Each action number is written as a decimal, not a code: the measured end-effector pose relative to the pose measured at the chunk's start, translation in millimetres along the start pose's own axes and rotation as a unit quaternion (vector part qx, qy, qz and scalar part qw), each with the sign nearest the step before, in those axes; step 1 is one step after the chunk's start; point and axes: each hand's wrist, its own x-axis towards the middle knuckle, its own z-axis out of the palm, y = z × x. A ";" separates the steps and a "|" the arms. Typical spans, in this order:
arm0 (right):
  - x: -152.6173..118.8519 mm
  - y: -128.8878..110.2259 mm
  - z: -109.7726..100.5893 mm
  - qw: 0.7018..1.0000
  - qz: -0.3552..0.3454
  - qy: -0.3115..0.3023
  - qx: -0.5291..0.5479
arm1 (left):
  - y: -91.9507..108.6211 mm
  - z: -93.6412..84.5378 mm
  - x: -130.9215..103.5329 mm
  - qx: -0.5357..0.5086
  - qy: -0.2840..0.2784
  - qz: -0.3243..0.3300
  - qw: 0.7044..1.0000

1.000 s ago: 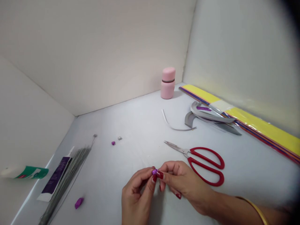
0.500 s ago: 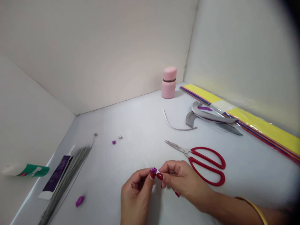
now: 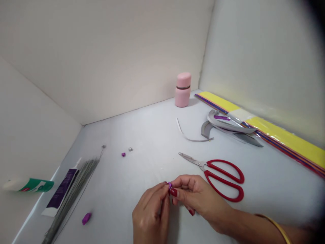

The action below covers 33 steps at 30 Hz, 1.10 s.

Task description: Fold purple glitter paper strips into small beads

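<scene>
Near the front of the table, a small crumpled purple piece (image 3: 170,185), shiny like paper or foil, is pinched between the fingertips of both hands. My left hand (image 3: 152,211) is closed with its fingertips on the piece's left side, and its thumb is partly turned out of sight. My right hand (image 3: 194,195) grips the piece from the right between thumb and forefinger. Much of the piece is hidden by the fingers. Just beyond my right hand lie scissors with red handles (image 3: 224,179), their blades pointing left.
A purple lump (image 3: 86,218), a purple bead-like bit (image 3: 123,154) and a silver bit (image 3: 130,149) lie left. Further left are thin wires (image 3: 76,193) and a purple-white tube (image 3: 62,188). Behind are curved grey strips (image 3: 228,127), a pink flask (image 3: 183,89) and yellow-topped sheets (image 3: 284,135).
My left hand has rolled over, its thumb tucking inward and its fingers stretching along the piece. The white part that showed by my right fingertips is now out of sight.
</scene>
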 end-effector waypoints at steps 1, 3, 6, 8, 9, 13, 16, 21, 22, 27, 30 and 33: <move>-0.1 0.1 -0.2 1.000 -0.003 0.000 0.004 | -0.2 0.5 -0.5 0.001 -0.007 0.007 1.000; -0.2 -0.6 -0.4 1.000 -0.009 0.004 0.004 | 0.1 0.3 -1.0 -0.014 -0.022 0.008 1.000; -0.6 -2.6 -0.7 1.000 -0.011 0.007 -0.005 | 1.7 -3.0 1.8 -0.071 -0.047 -0.049 0.995; -1.1 -3.4 -0.6 1.000 -0.006 -0.003 -0.010 | 2.9 -6.1 6.0 -0.115 -0.054 -0.131 0.983; -1.3 -3.6 -0.6 1.000 -0.005 -0.009 -0.011 | 3.5 -7.3 8.4 -0.137 -0.054 -0.174 0.974; -1.3 -3.8 -0.1 1.000 -0.009 -0.019 -0.014 | 5.5 -8.9 15.5 -0.224 -0.090 -0.255 0.936; -0.8 -4.3 0.1 1.000 0.003 -0.003 -0.019 | 6.6 -7.7 16.3 -0.248 -0.096 -0.296 0.918; -0.5 -3.7 -0.2 0.999 0.017 0.003 -0.031 | 4.0 -4.0 13.4 -0.305 -0.061 -0.422 0.851; -0.2 -3.2 -0.3 0.999 0.018 0.003 -0.035 | 2.9 -3.2 12.9 -0.315 -0.055 -0.437 0.841; 1.5 -2.4 -0.1 0.999 0.022 0.014 -0.044 | 3.3 -0.5 12.6 -0.333 -0.028 -0.454 0.826; 1.2 -3.2 0.2 0.999 0.024 0.016 -0.042 | 7.5 0.1 13.2 -0.312 -0.006 -0.442 0.841; 0.6 -2.6 0.3 0.999 0.017 0.010 -0.030 | 9.1 1.5 12.5 -0.302 0.014 -0.444 0.843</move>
